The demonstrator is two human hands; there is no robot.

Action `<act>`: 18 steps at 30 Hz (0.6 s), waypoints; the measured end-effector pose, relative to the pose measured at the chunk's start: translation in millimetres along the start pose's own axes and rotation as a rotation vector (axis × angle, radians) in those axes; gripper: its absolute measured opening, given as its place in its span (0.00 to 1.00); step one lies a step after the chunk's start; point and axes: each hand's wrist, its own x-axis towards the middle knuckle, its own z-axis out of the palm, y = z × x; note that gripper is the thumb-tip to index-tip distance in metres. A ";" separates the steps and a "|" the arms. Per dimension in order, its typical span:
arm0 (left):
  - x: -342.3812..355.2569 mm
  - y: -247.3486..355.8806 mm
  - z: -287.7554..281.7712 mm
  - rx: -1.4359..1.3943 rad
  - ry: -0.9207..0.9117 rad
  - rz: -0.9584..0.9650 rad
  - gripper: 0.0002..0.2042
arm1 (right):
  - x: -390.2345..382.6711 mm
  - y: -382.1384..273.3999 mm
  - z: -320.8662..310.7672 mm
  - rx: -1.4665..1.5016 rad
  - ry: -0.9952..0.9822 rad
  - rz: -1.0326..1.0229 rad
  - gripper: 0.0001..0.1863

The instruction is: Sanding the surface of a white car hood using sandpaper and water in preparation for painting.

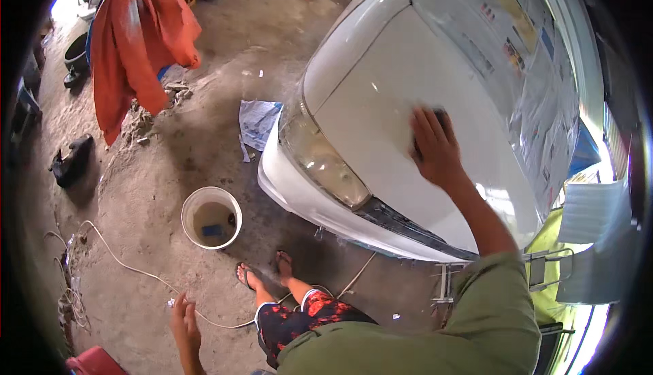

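Your right hand [435,147] is partly closed over a dark pad [445,122], fingers together along it, out on the middle of the car's white hood [391,75]. The hand is blurred, so you cannot tell exactly how firm the grip is. Your left hand [186,326] hangs loosely open over the floor, seemingly with nothing in it.

To work the panel well, lay the pad flat and spread the pressure across all the fingers; bearing down on the tips would likely leave uneven marks. Overlap your strokes, and ease off towards the seam beside the headlamp [325,160] and the edge above the dark grille [408,224]. Stop short of the sheeting [541,96] on the far side. If the pad drags, the white bucket [203,202] of murky water near your feet should serve for rinsing.
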 end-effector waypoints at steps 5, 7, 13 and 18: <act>-34.6 -42.0 -20.3 -0.044 0.032 -0.303 0.15 | 7.2 -2.3 3.7 -0.044 0.058 0.023 0.35; -0.1 1.4 0.8 -0.019 0.007 -0.121 0.16 | 99.4 -14.5 -3.9 -0.039 0.160 -0.030 0.31; -58.1 -43.7 -21.4 -0.042 0.148 -0.162 0.16 | 5.7 -24.4 14.5 -0.080 -0.042 0.039 0.33; -76.2 -72.9 -13.0 -0.115 0.104 -0.472 0.16 | 31.1 -28.0 7.6 -0.088 -0.002 0.025 0.34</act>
